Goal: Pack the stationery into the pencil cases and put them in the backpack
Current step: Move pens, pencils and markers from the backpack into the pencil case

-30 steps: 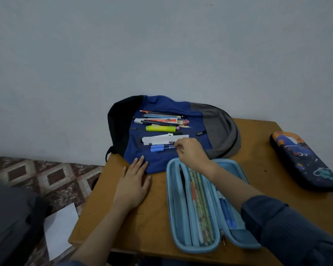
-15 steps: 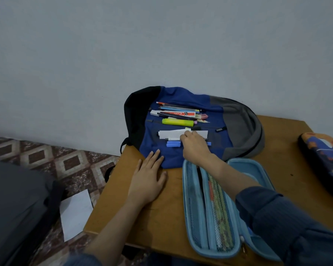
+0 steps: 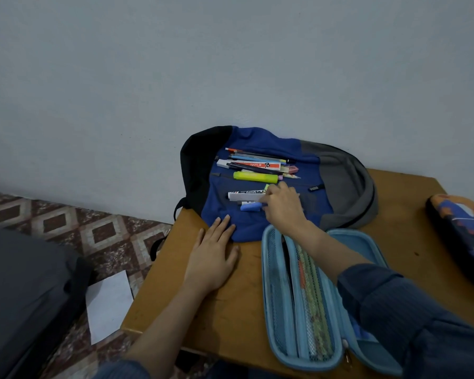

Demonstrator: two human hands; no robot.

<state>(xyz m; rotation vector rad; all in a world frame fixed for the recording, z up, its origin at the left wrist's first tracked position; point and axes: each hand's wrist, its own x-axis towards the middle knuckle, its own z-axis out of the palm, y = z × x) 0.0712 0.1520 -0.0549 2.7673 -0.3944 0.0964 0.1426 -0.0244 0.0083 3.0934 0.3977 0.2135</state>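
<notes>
From the head camera: a person packs stationery at a brown wooden worktop (image 3: 230, 310) set against a pale wall. A blue, grey and black fabric backpack (image 3: 340, 181) lies flat at the far side, with the loose stationery spread across its blue panel. This includes a yellow-green highlighter (image 3: 255, 177), an orange-and-white box (image 3: 255, 165), a white marker (image 3: 244, 196) and a blue-capped pen (image 3: 251, 207).

The right hand (image 3: 281, 206) reaches over them, fingers curled onto the right ends of the marker and pen. Which one it has hold of cannot be told. The left hand (image 3: 212, 258) lies flat and apart, palm down on the wood, fingertips touching the backpack's near edge.

The pens' long axes run left to right. The open light-blue zip pencil case (image 3: 266, 269), just nearer than the backpack and under the right forearm, runs towards the person, so each piece likely needs a quarter turn. The right hand is plainly the nearer.

The case's near end sits at the worktop's front edge. Bare wood lies between it and a closed dark patterned pencil case (image 3: 460, 233) at the right. A white sheet (image 3: 108, 305) lies on the tiled floor below the left edge
</notes>
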